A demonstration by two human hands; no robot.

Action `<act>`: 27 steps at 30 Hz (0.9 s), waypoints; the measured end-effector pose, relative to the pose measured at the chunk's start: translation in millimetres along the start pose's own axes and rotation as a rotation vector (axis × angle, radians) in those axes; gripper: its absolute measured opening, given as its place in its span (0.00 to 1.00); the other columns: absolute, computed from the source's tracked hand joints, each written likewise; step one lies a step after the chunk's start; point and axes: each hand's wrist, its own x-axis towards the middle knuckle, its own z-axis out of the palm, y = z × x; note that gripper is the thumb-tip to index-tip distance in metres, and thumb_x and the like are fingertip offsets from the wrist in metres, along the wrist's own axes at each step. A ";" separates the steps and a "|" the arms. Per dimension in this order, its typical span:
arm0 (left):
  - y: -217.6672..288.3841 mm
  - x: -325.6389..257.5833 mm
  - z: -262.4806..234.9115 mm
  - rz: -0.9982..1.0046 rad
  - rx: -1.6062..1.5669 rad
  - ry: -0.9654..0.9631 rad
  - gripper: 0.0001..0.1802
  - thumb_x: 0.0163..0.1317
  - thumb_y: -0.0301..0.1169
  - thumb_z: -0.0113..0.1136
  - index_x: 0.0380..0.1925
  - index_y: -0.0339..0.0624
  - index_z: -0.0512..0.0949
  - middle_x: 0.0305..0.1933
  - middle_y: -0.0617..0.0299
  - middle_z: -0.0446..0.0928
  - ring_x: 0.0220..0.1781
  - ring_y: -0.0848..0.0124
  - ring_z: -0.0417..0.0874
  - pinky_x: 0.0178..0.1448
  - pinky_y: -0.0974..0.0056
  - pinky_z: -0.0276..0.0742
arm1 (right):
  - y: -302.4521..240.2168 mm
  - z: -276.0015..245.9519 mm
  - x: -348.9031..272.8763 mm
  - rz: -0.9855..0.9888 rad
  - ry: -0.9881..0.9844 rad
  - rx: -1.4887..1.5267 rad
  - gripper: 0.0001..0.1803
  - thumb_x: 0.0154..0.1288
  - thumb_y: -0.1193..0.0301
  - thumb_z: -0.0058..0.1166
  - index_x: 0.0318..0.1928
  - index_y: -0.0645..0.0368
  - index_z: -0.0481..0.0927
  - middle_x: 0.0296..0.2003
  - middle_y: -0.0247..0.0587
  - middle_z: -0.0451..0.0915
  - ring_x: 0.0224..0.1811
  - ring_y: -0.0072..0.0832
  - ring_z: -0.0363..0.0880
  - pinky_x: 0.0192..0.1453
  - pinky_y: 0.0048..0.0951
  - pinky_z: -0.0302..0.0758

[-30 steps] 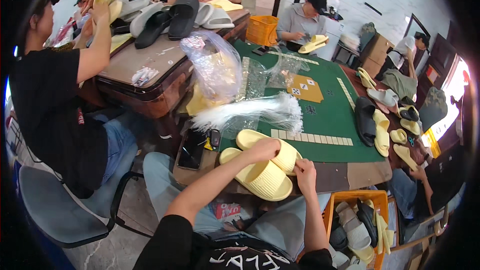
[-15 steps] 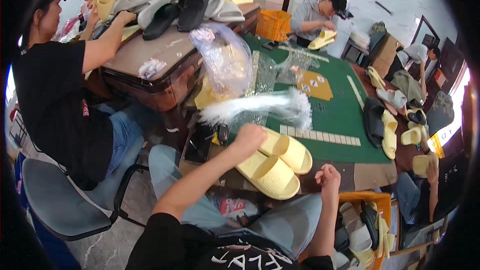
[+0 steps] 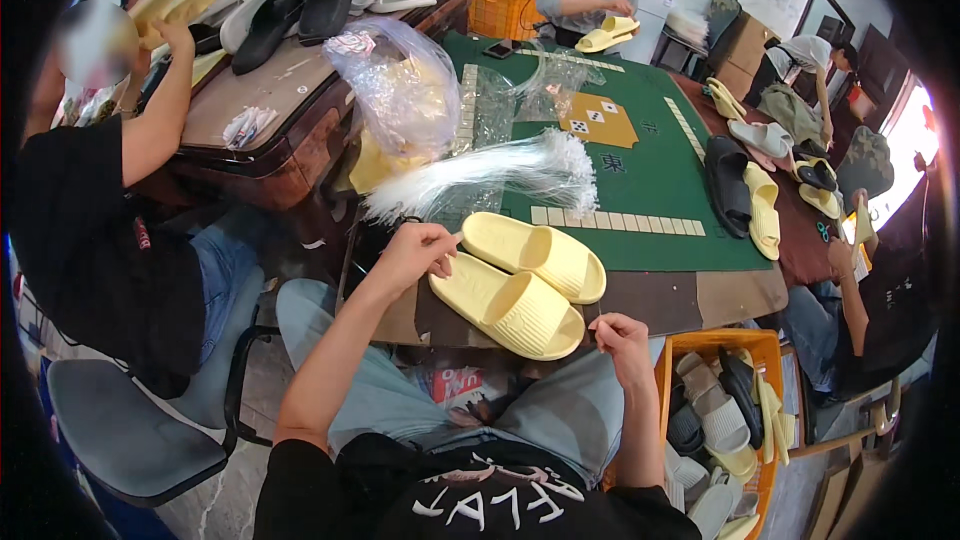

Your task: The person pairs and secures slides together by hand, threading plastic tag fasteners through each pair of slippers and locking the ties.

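Observation:
A pair of pale yellow slide sandals (image 3: 520, 308) lies side by side at the table's near edge, ribbed straps up and toes pointing right. My left hand (image 3: 418, 252) is by their heel ends, thumb and fingers pinched together; whatever is between them is too small to make out. Just right of the toes, my right hand (image 3: 622, 340) is closed, its fingertips near the front sandal; I cannot make out anything in it. Beyond the sandals lies a bundle of thin white plastic strands (image 3: 490, 175), with a clear plastic bag (image 3: 395, 90) behind it.
A row of cream tiles (image 3: 618, 221) lies on the green mat (image 3: 650, 180). Black and yellow slides (image 3: 762, 210) stand at its right. An orange crate of slides (image 3: 725, 340) sits by my right leg. People handle sandals on the left, at the back and right.
My left hand has drawn back left from over the sandals to beside their heels. The view has shifted, so the table sits higher in it. The sandals stay paired.

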 end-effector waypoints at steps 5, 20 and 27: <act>-20.8 4.1 18.6 -0.082 -0.267 0.068 0.09 0.63 0.29 0.54 0.31 0.32 0.75 0.30 0.59 0.78 0.32 0.69 0.84 0.36 0.74 0.79 | 0.9 12.8 -4.2 -0.018 0.026 -0.092 0.07 0.64 0.74 0.51 0.36 0.65 0.78 0.23 0.29 0.73 0.23 0.15 0.67 0.28 0.17 0.64; -59.0 15.3 95.1 -0.239 -0.176 -0.200 0.06 0.60 0.25 0.56 0.33 0.32 0.78 0.26 0.62 0.78 0.25 0.79 0.76 0.28 0.75 0.68 | 10.3 34.5 -14.1 -0.286 0.106 -0.470 0.06 0.57 0.79 0.55 0.36 0.65 0.81 0.25 0.33 0.70 0.27 0.20 0.69 0.33 0.20 0.67; -63.2 18.3 102.8 -0.212 -0.187 -0.279 0.08 0.58 0.21 0.56 0.37 0.29 0.76 0.34 0.61 0.79 0.34 0.77 0.79 0.37 0.73 0.75 | 3.1 50.0 -19.4 -0.509 0.136 -0.768 0.06 0.52 0.79 0.58 0.33 0.64 0.80 0.25 0.42 0.72 0.27 0.33 0.73 0.32 0.29 0.69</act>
